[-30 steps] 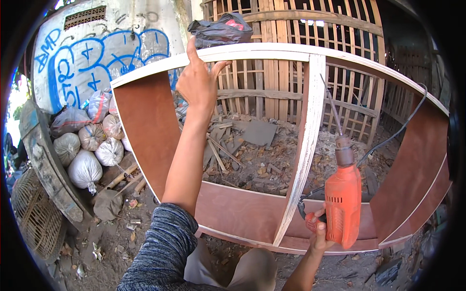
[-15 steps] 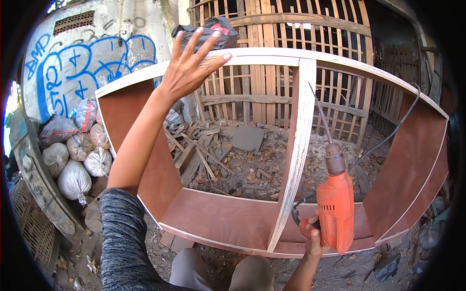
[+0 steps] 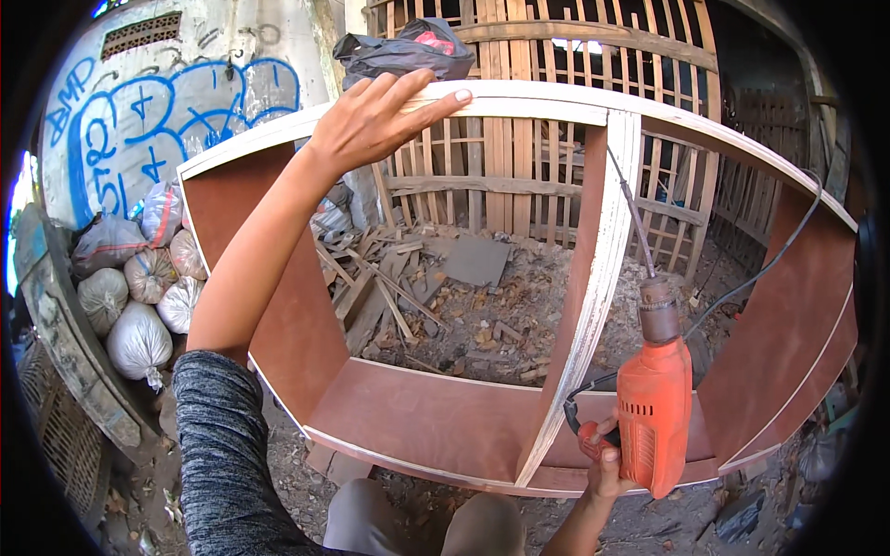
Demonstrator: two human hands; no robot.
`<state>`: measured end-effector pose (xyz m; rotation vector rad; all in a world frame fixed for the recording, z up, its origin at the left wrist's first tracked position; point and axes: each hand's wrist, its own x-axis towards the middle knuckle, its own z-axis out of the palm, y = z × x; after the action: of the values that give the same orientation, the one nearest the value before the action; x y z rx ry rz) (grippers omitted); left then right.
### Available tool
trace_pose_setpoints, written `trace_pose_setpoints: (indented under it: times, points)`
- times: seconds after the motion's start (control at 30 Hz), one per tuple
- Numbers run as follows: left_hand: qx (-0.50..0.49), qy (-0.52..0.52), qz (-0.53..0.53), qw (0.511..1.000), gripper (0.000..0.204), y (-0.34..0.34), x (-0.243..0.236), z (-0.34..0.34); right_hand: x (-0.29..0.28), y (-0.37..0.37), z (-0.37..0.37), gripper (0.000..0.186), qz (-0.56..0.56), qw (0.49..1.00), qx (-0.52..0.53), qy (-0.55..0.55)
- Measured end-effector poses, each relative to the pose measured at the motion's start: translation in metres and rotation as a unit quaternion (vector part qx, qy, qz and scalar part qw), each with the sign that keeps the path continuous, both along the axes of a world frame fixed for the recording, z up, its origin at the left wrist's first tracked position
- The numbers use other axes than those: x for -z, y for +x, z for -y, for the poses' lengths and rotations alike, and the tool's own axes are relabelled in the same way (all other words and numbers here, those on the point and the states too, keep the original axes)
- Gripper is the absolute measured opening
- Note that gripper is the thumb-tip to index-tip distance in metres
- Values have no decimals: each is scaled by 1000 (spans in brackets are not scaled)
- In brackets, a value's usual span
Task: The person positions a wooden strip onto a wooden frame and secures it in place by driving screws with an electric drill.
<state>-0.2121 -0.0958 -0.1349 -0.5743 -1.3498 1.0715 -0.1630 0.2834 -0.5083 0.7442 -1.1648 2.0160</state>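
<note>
The right hand [image 3: 604, 468] has its fingers wrapped round the handle of an orange plastic drill [image 3: 654, 417]. The long, thin metal bit [image 3: 642, 236] points up and away beside the rough white upright [image 3: 601, 278]; contact is unclear. On the smooth brown wooden frame [image 3: 436, 394], the left hand [image 3: 371, 119], slightly spread, lies over the top rail [image 3: 528, 100]; its grip is unclear. Beyond: splintery wood scraps [image 3: 394, 308], then a slatted lattice [image 3: 517, 208].

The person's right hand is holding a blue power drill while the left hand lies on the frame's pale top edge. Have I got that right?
Not quite: the drill is orange-red, not blue, as the head view shows. The right hand does hold it, and the left hand lies on the frame's pale top edge.
</note>
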Motion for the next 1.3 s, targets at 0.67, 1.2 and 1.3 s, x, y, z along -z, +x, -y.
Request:
trace_pose_setpoints:
  times: [0.67,1.2,1.3]
  points:
    - [6,-12,-59,998,73,-6,-1,3,-4,0,-7,59,-14,1000,5,-19]
    - [-24,-1,-70,997,75,-4,3,3,-4,12,-11,59,1,1000,-18,-10]
    - [-33,0,-79,996,76,-4,3,1,-1,14,-12,58,3,1000,-3,-10]
